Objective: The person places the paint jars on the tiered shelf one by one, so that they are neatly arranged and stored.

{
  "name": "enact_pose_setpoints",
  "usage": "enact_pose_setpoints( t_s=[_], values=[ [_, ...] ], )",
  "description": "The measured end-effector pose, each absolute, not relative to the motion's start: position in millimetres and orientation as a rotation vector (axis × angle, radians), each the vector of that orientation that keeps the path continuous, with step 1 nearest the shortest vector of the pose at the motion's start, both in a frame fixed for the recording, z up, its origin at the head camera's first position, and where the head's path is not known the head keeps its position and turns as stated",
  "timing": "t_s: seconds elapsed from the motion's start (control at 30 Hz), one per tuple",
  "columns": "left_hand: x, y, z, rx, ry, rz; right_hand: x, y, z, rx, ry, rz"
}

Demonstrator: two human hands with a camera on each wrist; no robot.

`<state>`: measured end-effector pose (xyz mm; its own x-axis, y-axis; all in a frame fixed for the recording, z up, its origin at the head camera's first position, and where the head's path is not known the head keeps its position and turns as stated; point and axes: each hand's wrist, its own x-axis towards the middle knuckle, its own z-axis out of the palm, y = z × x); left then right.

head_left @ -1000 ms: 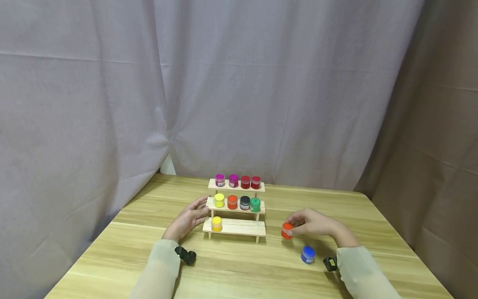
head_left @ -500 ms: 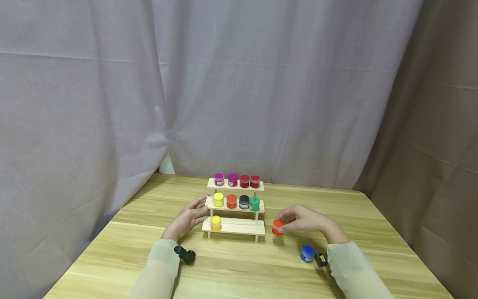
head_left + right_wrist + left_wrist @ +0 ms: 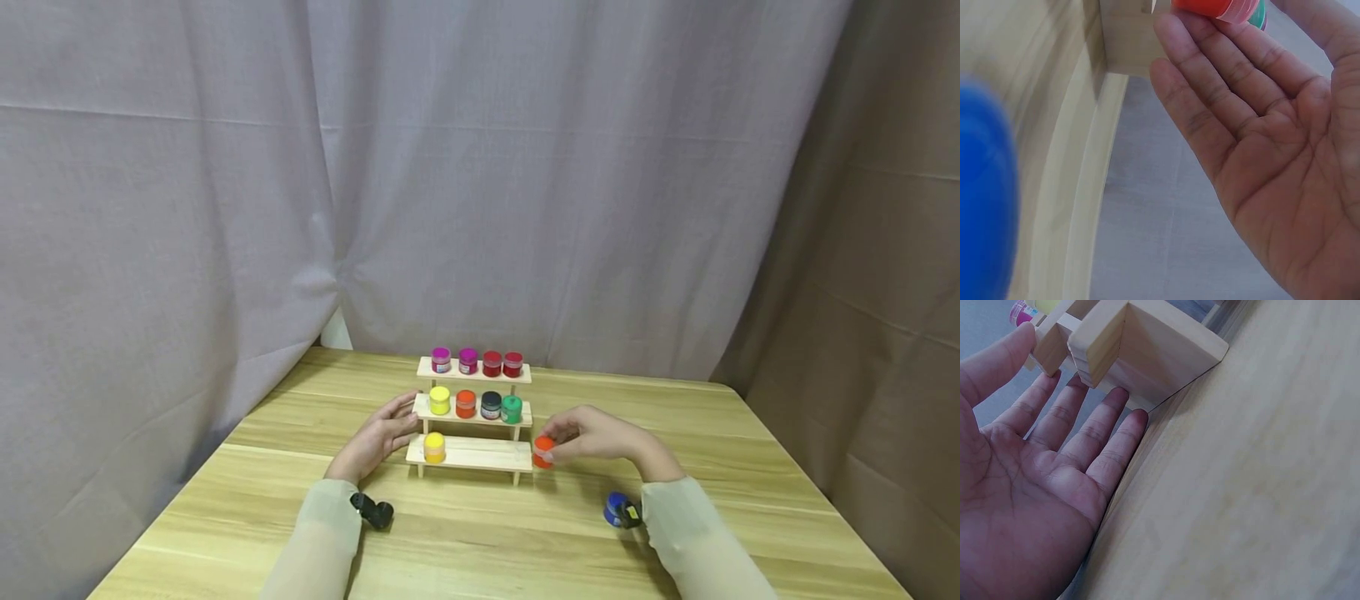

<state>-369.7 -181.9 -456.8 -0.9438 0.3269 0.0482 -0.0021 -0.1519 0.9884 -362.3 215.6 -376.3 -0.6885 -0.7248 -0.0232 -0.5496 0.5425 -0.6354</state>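
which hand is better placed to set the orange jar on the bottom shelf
Right. The right hand already pinches the orange jar beside the bottom shelf's right end. The left hand lies open against the rack's left side, holding nothing.

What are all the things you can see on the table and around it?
Small round paint jars on the top step: 4, two magenta, two dark red.
Jars on the middle step: 4, yellow, orange-red, black, green.
Yellow jar on the bottom step: 1, at its left end.
Orange jar: 1, at the bottom step's right end, in the fingers.
Blue jar: 1, on the table by the right wrist.
Three-step light wooden rack: 1, mid-table.
Light wooden table: 1.
Grey curtain: behind.
Left hand: flat against the rack's left side.
Right hand: pinches the orange jar.
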Motion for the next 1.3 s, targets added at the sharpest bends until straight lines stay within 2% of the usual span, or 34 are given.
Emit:
enact_pose_setpoints(
  t_s=[1.3],
  values=[
    [-373,-182,-459,0.377,1.883,2.200,-361,125,-376,-1.257,2.477,-0.732]
  ],
)
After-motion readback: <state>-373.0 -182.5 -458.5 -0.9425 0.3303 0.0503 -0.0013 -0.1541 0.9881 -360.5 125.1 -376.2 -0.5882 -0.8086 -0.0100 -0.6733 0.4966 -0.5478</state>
